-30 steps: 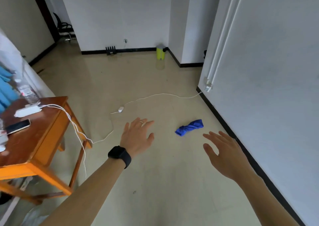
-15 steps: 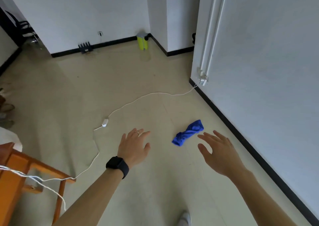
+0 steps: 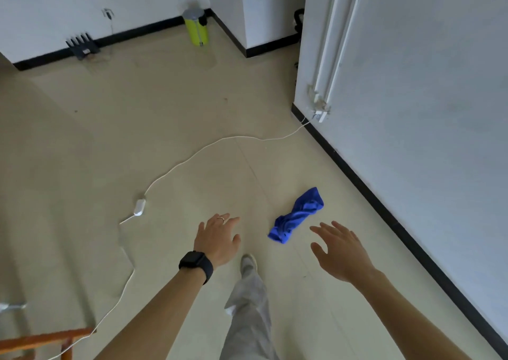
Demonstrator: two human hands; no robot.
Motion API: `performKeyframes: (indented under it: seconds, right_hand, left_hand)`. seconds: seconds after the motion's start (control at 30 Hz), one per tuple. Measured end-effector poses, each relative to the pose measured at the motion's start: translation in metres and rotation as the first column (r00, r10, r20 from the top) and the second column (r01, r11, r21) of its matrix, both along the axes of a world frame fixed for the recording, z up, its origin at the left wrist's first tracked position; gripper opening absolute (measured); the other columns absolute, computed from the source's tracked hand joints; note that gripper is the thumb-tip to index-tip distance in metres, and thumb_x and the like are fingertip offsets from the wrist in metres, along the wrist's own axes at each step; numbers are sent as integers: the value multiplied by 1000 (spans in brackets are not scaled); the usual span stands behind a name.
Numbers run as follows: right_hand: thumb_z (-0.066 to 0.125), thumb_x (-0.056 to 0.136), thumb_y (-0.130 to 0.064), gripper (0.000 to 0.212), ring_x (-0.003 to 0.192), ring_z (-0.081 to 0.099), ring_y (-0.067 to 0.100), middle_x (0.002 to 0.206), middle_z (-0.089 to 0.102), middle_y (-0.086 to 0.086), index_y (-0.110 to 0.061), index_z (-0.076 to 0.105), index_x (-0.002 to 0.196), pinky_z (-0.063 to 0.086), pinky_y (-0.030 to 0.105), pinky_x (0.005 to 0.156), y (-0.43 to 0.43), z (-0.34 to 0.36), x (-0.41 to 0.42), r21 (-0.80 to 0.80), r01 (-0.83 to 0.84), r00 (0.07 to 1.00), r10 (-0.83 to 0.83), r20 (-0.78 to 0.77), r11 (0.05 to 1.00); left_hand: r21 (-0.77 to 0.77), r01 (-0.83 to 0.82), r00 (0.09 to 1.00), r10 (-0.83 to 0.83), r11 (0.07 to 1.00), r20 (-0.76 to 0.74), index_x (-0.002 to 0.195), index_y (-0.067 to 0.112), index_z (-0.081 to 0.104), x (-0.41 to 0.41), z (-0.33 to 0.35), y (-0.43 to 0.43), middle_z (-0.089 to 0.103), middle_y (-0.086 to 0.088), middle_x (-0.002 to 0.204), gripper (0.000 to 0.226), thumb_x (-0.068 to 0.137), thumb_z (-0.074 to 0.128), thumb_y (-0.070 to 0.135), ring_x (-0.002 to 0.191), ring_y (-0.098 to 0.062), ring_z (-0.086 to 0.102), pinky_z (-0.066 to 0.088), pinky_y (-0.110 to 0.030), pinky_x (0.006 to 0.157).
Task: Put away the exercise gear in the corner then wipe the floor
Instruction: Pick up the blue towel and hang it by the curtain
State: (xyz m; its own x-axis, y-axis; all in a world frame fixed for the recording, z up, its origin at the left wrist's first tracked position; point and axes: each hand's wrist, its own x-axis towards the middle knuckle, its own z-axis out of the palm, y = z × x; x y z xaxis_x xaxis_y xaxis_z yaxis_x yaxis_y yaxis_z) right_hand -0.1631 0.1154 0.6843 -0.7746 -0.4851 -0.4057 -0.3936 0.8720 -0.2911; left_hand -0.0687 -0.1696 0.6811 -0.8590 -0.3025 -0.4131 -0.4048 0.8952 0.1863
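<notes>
Lying crumpled on the floor (image 3: 165, 128), the blue cloth (image 3: 297, 215) runs diagonally between both empty, spread-fingered hands, just ahead of them; the right hand (image 3: 339, 251) looks nearer than the left hand (image 3: 218, 238).

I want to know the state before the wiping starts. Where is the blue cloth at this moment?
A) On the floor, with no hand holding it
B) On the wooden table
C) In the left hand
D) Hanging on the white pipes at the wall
A: the blue cloth lies crumpled on the floor, while the left hand and the right hand are spread open above the floor and hold nothing.
</notes>
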Motion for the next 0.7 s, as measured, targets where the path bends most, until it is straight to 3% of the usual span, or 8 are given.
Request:
performKeyframes:
  seconds: [0.2,0.37,0.57,0.7]
  right_hand:
    - [35,102,-51,57,152,17,18,161,29,-10,-37,21,156,17,37,123,-57,-74,-66,73,214,960,-223,170,974]
    - [39,102,-46,58,149,22,18,159,33,-10,-33,24,156,24,33,118,-109,-140,-134,129,294,906,-319,279,947]
    - [43,101,-43,55,144,29,18,155,39,-12,-34,30,154,35,36,111,-130,-260,-172,166,423,814,-454,363,891]
    - [44,101,-42,54,142,32,19,153,42,-10,-32,31,153,38,35,107,-138,-359,-179,218,399,783,-455,424,891]
  left_hand:
    - [81,90,978,-103,993,180,152,32,30,-97,-74,-61,25,1,162,54,99,40,37,150,-22,16,18,-45,120]
    - [98,168,933,-191,981,305,154,30,26,-173,-146,-113,23,1,163,56,100,39,38,151,-24,13,15,-48,120]
    - [110,204,879,-232,973,417,155,29,21,-212,-273,-132,25,0,162,58,101,37,41,150,-25,15,19,-48,118]
    - [127,186,867,-223,974,445,155,28,22,-223,-374,-128,26,-1,162,58,101,35,45,150,-26,16,20,-47,118]
